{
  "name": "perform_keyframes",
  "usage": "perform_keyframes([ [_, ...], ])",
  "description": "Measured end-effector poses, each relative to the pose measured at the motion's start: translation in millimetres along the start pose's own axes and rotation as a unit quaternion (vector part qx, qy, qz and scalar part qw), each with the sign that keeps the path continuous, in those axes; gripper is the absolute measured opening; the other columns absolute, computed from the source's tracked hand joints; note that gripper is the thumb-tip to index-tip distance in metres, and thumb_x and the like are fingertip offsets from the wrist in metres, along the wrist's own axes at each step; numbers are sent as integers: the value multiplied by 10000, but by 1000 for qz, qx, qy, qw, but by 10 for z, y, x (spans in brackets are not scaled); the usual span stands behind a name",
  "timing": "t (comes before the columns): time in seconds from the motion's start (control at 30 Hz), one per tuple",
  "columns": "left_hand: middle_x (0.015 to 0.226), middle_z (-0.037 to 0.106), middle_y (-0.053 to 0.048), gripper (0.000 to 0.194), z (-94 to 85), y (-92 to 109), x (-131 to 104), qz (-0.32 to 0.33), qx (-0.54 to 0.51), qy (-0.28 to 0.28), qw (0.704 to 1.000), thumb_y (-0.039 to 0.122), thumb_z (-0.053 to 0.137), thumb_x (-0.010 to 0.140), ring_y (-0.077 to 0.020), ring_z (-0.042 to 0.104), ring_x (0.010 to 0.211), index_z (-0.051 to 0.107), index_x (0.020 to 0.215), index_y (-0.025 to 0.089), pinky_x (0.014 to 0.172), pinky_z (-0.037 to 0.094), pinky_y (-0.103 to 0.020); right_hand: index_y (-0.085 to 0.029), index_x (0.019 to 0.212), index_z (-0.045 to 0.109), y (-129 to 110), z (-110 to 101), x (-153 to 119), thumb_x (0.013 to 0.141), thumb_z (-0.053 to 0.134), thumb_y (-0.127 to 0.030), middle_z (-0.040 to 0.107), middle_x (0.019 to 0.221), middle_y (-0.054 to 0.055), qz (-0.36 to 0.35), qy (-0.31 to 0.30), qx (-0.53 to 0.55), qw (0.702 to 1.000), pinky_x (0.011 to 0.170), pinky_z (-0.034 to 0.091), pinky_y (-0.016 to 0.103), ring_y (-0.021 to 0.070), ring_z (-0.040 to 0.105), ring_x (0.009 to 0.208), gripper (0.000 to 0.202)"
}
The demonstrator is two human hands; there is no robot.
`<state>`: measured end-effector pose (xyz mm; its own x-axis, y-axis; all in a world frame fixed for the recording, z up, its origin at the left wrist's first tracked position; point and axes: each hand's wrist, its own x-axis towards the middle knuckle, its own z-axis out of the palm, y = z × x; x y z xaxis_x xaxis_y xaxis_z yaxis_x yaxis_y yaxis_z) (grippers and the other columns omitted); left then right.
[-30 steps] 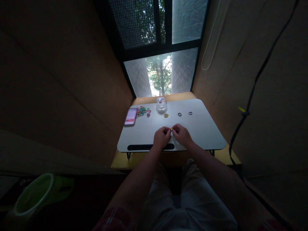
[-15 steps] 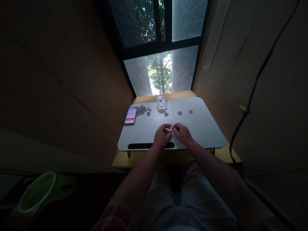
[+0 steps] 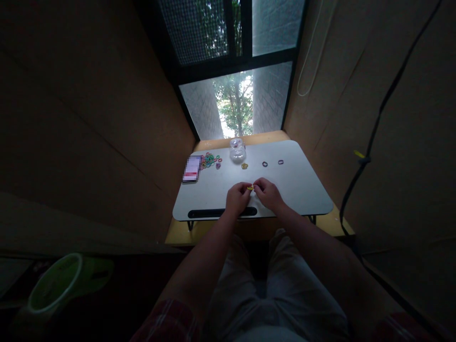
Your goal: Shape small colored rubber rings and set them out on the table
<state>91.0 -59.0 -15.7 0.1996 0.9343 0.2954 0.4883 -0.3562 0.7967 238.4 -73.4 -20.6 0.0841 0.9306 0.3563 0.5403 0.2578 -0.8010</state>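
Close together over the white lap table (image 3: 302, 190), my two hands meet at a small yellow hair tie (image 3: 250, 188). My left hand (image 3: 238, 197) is closed, pinching it between thumb and fingertips. From the other side, my right hand (image 3: 268, 194) pinches at its right end; the fingers partly hide it. Beyond the hands lie a yellow hair tie bunch (image 3: 244, 166), a dark ring-shaped hair tie (image 3: 264, 164) and a purple one (image 3: 280, 162). A small purple bunch (image 3: 218, 166) lies farther left, beside a pile of mixed-colour hair ties (image 3: 209, 160).
A clear plastic jar (image 3: 237, 151) stands at the table's back. The phone (image 3: 191, 169) lies at the left edge. A black slot (image 3: 206, 213) runs along the front edge. Behind is a window (image 3: 237, 102); a black cable (image 3: 377, 114) hangs right. A green bin (image 3: 55, 282) stands lower left.
My fingers have shifted around the yellow hair tie, which now shows as a thin strip between the fingertips. The whole view has moved slightly; the things on the table lie as before.
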Motion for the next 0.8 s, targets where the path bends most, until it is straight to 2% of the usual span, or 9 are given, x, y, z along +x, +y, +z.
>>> perform_keyframes([
  [0.5,810,706,-16,171,-10,34,-16,-15,-10,13,1000,263,598,799,-111,610,690,684,924,184,657,459,-228,-183,816,637,0,3,-16,805,556,-331,634,684,1,-5,-28,12,1000,558,393,240,122,537,582,169],
  [0.8,790,699,-15,166,-12,34,-27,-15,-1,8,1000,274,615,787,-108,608,678,680,909,182,651,455,-226,-185,782,622,-4,-8,-17,823,529,-301,590,644,-10,-3,-22,-26,999,563,354,246,119,496,566,154],
])
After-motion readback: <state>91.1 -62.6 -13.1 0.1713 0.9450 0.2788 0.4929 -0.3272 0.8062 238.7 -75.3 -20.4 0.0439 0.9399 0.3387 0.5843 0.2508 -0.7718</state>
